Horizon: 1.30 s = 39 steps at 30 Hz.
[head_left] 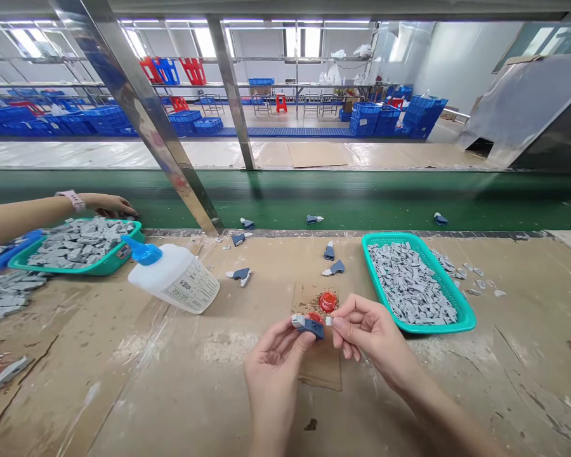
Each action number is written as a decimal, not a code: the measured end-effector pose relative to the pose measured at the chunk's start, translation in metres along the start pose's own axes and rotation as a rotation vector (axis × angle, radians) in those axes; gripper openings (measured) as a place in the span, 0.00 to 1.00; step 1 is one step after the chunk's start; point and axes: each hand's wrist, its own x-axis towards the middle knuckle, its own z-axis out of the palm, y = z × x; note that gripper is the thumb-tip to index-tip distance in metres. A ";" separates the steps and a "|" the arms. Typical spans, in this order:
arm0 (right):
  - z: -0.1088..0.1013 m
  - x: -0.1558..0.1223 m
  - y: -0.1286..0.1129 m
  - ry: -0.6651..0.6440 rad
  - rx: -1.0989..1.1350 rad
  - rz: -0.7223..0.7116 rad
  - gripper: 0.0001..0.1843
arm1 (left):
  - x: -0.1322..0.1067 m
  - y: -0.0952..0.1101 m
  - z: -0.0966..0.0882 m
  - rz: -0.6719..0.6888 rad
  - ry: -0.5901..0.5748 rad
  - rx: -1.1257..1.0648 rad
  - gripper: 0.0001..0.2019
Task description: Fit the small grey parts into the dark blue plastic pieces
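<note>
This looks like a factory assembly room: a green conveyor belt runs behind a worktop with baskets of small grey parts. Stacked blue crates and a red stool stand farther back

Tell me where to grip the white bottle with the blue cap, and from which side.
Grip the broad body of the white bottle, below the blue cap, probably best from the right: the body offers more to hold than the narrow spout, which points left toward a green basket.
</note>
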 end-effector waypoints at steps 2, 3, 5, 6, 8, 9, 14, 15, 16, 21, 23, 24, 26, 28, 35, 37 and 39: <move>0.001 0.000 0.001 -0.017 0.003 0.008 0.14 | -0.001 0.000 0.002 0.004 -0.002 0.008 0.15; 0.001 0.000 0.001 -0.022 0.004 0.013 0.14 | -0.001 0.000 0.003 0.006 -0.003 0.012 0.15; 0.001 0.001 0.003 -0.035 0.001 0.028 0.15 | -0.002 -0.001 0.005 0.014 -0.005 0.020 0.15; 0.001 0.001 0.003 -0.040 -0.003 0.038 0.15 | -0.003 -0.001 0.006 0.023 -0.006 0.024 0.15; -0.002 0.003 0.004 -0.051 -0.018 0.063 0.16 | -0.004 -0.002 0.007 0.055 -0.005 0.035 0.14; -0.004 0.004 0.005 -0.064 -0.022 0.081 0.16 | -0.005 -0.003 0.007 0.080 -0.002 0.044 0.13; -0.018 0.008 0.008 -0.274 0.047 0.220 0.17 | -0.008 -0.004 0.010 0.235 -0.085 0.161 0.08; -0.020 0.008 0.009 -0.307 0.071 0.234 0.17 | -0.007 -0.003 0.010 0.255 -0.116 0.187 0.07; -0.022 0.008 0.010 -0.321 0.095 0.240 0.18 | -0.007 -0.003 0.011 0.274 -0.143 0.207 0.07; -0.015 0.005 0.011 -0.242 0.153 0.198 0.18 | -0.003 0.002 0.013 0.238 -0.255 0.246 0.11; -0.013 0.003 0.006 -0.187 0.124 0.156 0.18 | 0.002 0.005 0.015 0.138 -0.325 0.256 0.16; -0.014 0.003 0.002 -0.170 0.093 0.137 0.18 | 0.006 0.007 0.017 0.105 -0.365 0.274 0.18; -0.025 0.003 -0.009 -0.137 -0.037 0.085 0.16 | 0.018 0.011 0.022 0.111 -0.445 0.354 0.22; -0.050 0.004 -0.019 0.013 -0.284 -0.021 0.14 | 0.040 0.014 0.031 0.224 -0.497 0.498 0.25; -0.138 0.016 -0.019 0.717 -1.238 -0.034 0.12 | 0.166 0.010 0.095 0.634 -0.474 1.060 0.19; -0.139 0.024 -0.014 0.705 -1.324 0.055 0.12 | 0.199 0.004 0.115 0.666 -0.481 1.163 0.17; -0.134 0.033 -0.011 0.714 -1.356 0.109 0.12 | 0.224 -0.003 0.129 0.686 -0.485 1.260 0.16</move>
